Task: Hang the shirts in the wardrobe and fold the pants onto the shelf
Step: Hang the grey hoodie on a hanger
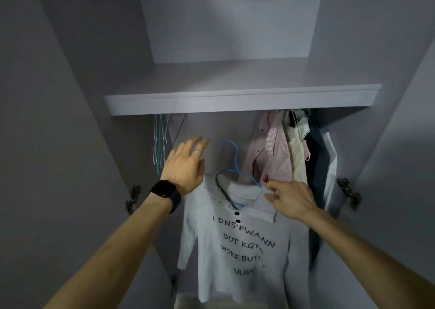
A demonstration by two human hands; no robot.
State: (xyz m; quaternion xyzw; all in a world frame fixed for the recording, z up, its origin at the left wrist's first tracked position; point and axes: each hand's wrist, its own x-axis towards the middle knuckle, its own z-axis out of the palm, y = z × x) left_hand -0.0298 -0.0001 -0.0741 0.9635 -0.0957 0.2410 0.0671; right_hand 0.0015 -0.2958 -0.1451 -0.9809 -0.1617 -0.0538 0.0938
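A white long-sleeved shirt [237, 242] with black lettering hangs on a blue wire hanger [231, 165] inside the open wardrobe, below the shelf [242, 101]. The hanger's hook is free in the air under the shelf. My right hand [290, 199] pinches the shirt's collar and the hanger's right arm. My left hand [186, 165], with a black watch on the wrist and a ring, is raised to the left of the hook with its fingers spread and holds nothing. The rail is hidden behind the shelf's front edge.
Several bare wire hangers [160, 141] hang at the left under the shelf. At the right hang a pink striped shirt [270, 153], a cream garment [297, 153] and dark clothes [316, 158]. Both wardrobe doors stand open, with hinges [348, 192] on the side walls.
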